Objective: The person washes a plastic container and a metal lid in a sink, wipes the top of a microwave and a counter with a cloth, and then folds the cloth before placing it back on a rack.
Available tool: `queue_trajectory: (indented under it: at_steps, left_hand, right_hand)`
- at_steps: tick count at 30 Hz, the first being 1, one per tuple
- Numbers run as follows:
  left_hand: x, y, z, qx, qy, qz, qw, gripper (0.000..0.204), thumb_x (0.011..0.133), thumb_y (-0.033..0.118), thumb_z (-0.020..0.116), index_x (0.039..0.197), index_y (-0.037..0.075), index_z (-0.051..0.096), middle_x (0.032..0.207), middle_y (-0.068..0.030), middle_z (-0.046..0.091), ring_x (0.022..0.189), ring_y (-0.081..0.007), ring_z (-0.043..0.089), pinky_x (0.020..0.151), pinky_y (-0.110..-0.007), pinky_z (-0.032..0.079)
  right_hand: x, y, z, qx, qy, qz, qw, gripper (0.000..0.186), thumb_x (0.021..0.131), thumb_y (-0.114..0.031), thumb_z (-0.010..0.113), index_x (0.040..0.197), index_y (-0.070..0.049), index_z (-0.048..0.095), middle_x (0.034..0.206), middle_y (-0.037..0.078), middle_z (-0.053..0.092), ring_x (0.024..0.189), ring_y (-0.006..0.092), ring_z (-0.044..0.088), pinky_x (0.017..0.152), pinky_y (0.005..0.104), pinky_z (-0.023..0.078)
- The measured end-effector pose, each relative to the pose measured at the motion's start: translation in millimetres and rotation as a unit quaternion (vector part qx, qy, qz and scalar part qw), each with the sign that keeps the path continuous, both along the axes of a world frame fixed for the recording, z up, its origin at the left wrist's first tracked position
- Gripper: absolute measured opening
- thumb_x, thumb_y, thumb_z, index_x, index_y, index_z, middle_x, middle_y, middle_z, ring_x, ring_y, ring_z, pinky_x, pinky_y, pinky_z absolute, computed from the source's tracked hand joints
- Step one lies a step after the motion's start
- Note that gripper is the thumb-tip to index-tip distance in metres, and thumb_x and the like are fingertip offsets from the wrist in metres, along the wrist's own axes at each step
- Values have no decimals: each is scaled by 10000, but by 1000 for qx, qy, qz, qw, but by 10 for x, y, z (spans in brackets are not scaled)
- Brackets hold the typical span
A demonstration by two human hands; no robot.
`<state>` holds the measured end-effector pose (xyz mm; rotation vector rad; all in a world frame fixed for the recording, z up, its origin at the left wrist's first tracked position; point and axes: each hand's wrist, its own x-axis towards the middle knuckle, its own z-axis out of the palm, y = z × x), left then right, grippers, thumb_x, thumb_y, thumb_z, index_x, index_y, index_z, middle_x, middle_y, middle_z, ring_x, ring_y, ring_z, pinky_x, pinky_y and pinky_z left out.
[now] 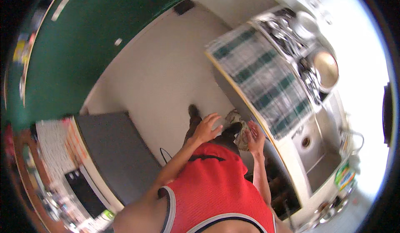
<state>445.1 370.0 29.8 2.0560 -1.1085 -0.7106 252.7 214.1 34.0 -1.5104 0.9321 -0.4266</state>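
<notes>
My left hand (207,129) is held out in front of my red top, its fingers loosely curved and apart with nothing between them. On the other side, my right hand (256,138) is raised beside the counter's front edge, its fingers apart and a little blurred. A crumpled patterned cloth (241,140) in pale and brown tones hangs low right beside that hand. The hand overlaps the cloth's edge, and whether they touch is unclear.
On the counter at right lies a green and white checked cloth (262,83). Behind it, cutlery (287,37) and a round pan (325,71) stand in racks. A steel sink (323,168) is nearer. To the left are a dark grey surface (116,149) and a green wall (104,29).
</notes>
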Motion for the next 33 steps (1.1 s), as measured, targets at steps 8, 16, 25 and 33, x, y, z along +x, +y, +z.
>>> queue_trajectory:
  at_steps: [8, 16, 25, 33]
  left_hand:
    - [1389, 1298, -344, -66, -15, 146, 987, 383, 884, 299, 607, 1167, 42, 572, 1257, -153, 544, 1133, -330, 540, 948, -411, 454]
    - [2612, 3123, -59, -73, -49, 379, 921, 339, 859, 216, 659, 1148, 53, 592, 1156, -153, 613, 979, -318, 627, 817, -398, 516]
    - [3277, 4036, -147, -50, 15, 567, 822, 332, 864, 242, 633, 1140, 60, 597, 1141, -166, 617, 1014, -356, 607, 880, -414, 488]
    - [4899, 4211, -475, -67, 1, 625, 777, 355, 873, 241, 640, 1162, 41, 593, 1159, -181, 604, 984, -350, 617, 837, -410, 517]
  right_hand:
    - [1344, 612, -105, 29, 84, 151, 985, 352, 886, -66, 602, 1225, 20, 555, 1098, 107, 640, 993, 166, 610, 859, 301, 485]
    - [3724, 1942, 58, -62, 94, 373, 921, 387, 889, -147, 635, 1250, -32, 561, 1153, 159, 645, 991, 220, 642, 849, 343, 515]
    - [5537, 2609, -260, -101, 128, 567, 807, 357, 885, -117, 631, 1226, -34, 564, 1116, 141, 650, 951, 223, 647, 815, 346, 519]
    - [7928, 3011, -721, -135, 75, 615, 773, 348, 894, -138, 641, 1219, -42, 562, 1080, 142, 646, 901, 223, 648, 767, 324, 534]
